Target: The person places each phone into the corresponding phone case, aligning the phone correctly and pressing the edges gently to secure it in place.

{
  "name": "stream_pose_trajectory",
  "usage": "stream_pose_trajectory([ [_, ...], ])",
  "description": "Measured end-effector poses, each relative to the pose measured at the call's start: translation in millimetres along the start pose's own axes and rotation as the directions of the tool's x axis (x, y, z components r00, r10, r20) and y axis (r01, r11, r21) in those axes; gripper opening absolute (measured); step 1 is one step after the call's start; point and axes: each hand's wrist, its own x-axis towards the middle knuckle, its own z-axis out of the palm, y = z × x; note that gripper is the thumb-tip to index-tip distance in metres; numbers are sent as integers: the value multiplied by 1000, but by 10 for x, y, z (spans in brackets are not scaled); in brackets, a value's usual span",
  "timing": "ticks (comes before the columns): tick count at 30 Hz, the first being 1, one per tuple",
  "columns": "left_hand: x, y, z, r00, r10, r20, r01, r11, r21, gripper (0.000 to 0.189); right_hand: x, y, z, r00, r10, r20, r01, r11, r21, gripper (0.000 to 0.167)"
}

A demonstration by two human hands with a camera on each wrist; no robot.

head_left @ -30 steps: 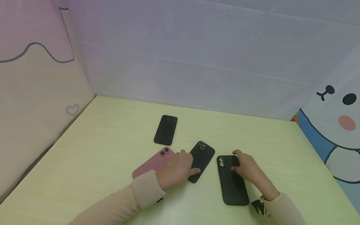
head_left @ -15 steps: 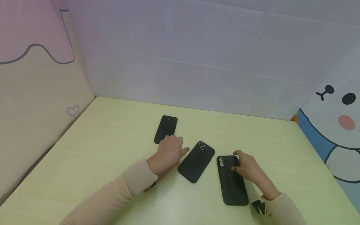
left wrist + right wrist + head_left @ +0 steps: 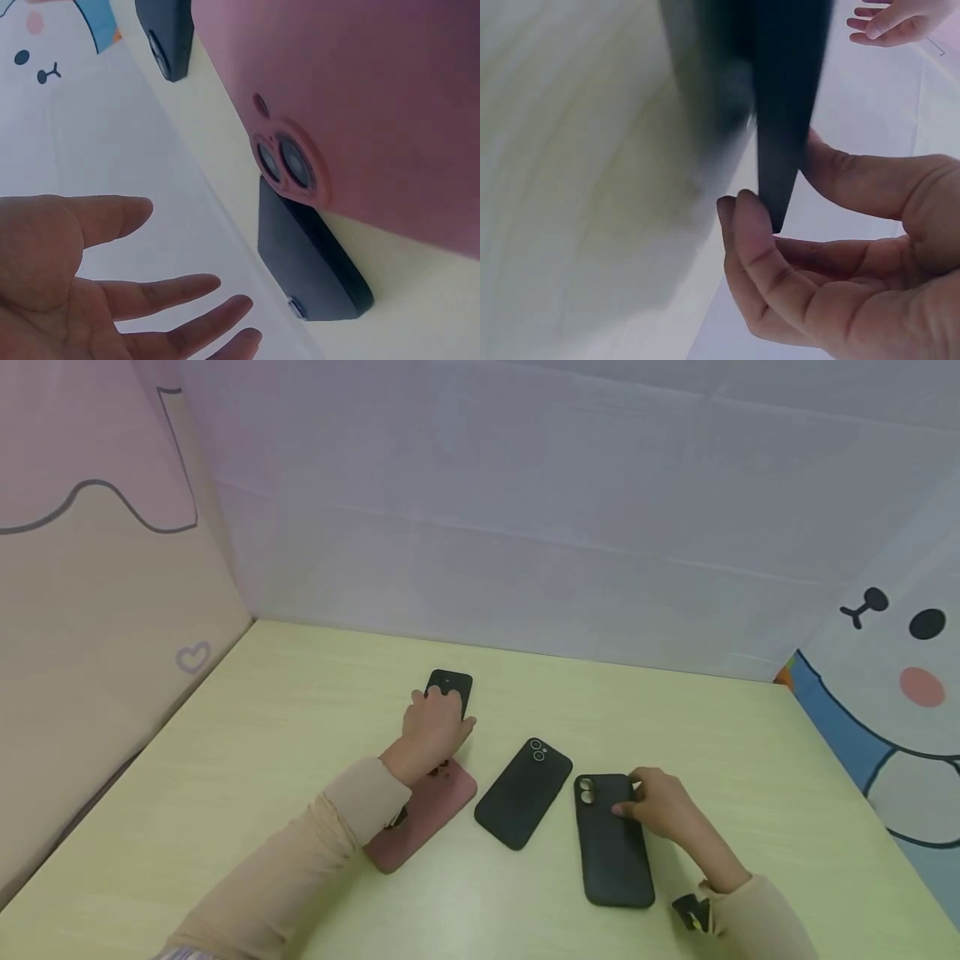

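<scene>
My left hand [image 3: 432, 727] reaches over the black phone [image 3: 459, 683] at the back and hides much of it. In the left wrist view its fingers are spread and hold nothing; whether they touch that phone I cannot tell. Under the left wrist lies a pink phone [image 3: 423, 817], camera side up, partly covered by the sleeve. My right hand [image 3: 660, 802] pinches the upper right edge of a black phone case [image 3: 617, 860] with pale camera cutouts. In the right wrist view, thumb and fingers grip the edge of the case [image 3: 780, 150], which is raised off the table there.
Between the hands another black phone [image 3: 523, 793] with two ringed lenses lies slanted on the pale yellow table [image 3: 637, 710]. A white cloth wall [image 3: 525, 527] rises behind the table's far edge. Printed panels stand at left and right.
My left hand has moved left and away from me, from the pink phone to the back black phone. The pink phone lies slightly nearer the front right. The right hand's case has shifted slightly left.
</scene>
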Motion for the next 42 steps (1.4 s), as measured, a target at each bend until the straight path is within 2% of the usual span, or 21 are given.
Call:
stream_pose_trajectory([
  [7, 143, -107, 30, 998, -55, 17, 55, 998, -14, 51, -1, 4, 3, 999, 8, -34, -7, 1000, 15, 28],
  [16, 281, -166, 37, 994, -97, 52, 99, 994, -38, 53, 11, 40, -5, 999, 3, -52, -1, 1000, 26, 45],
  [23, 372, -181, 73, 986, -125, 112, 133, 989, -68, 56, 16, 65, 17, 1000, 26, 0, -26, 990, 136, 47],
  [27, 395, -185, 114, 980, -137, 141, 145, 988, -48, 61, 5, 52, 25, 999, 30, 9, -32, 982, 186, 45],
  [35, 417, -143, 209, 972, -166, 166, 164, 986, 23, 67, 8, 47, 48, 999, 43, 19, -46, 975, 216, 44],
  [39, 411, -128, 226, 975, -158, 159, 151, 987, 59, 67, 7, 44, 48, 998, 45, 39, -54, 965, 259, 46],
  [42, 410, -122, 239, 978, -144, 152, 139, 989, 43, 63, 5, 50, 56, 998, 40, 52, -54, 952, 302, 45],
])
